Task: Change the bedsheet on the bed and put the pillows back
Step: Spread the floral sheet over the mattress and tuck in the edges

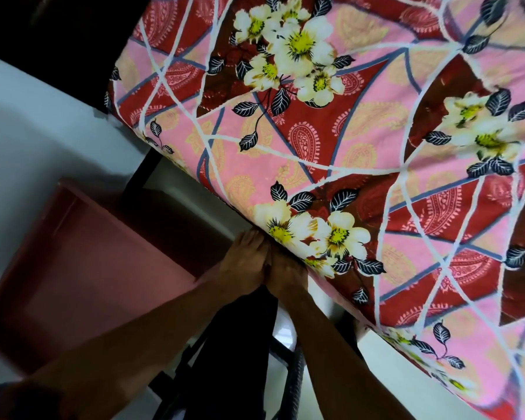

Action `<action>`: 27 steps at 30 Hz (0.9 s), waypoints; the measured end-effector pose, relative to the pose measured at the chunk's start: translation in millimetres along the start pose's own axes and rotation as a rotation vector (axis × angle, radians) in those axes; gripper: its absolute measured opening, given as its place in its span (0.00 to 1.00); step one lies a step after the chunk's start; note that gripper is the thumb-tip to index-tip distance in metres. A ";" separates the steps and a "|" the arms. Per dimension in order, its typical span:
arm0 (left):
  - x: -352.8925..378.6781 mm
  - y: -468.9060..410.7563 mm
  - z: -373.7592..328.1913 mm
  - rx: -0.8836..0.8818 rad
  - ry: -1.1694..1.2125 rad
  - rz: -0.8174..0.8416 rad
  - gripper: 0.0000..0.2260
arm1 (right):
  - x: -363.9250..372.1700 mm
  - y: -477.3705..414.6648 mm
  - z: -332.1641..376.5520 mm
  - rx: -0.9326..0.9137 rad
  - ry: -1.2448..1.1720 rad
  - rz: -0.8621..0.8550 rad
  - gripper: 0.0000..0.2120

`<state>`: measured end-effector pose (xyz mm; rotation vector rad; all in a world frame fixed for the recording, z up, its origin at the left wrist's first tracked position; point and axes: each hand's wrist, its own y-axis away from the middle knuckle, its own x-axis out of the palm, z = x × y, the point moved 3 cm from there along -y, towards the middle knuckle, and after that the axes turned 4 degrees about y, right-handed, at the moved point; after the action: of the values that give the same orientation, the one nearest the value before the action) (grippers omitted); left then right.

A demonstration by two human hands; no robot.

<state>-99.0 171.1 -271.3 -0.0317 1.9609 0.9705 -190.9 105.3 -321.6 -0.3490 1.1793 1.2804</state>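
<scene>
- The bedsheet lies spread over the bed. It is pink and dark red, with white flowers, dark leaves and paisley shapes, and it fills the upper and right part of the view.
- The sheet is wrapped over the near edge of the mattress, and this edge runs diagonally from the upper left to the lower right.
- The left hand and the right hand touch each other side by side, both pressed against this edge, just under a group of white flowers.
- The fingertips of both hands go in below the edge of the sheet and are hidden there. I cannot tell if the hands grip the cloth or only push it flat.
- Both forearms are bare and come up from the bottom of the view.
- A dark bed frame shows under the mattress at the left.
- A reddish-brown piece of furniture stands on the pale floor beside the bed. The picture is blurred here.
</scene>
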 end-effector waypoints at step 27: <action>37.2 -7.1 -60.2 -0.201 -0.060 0.045 0.38 | -21.9 91.2 -62.6 0.108 -0.172 -0.042 0.30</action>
<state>-161.1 140.4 -287.1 -0.0717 1.8098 1.1821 -296.2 75.0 -295.2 -0.1796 1.0840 1.1804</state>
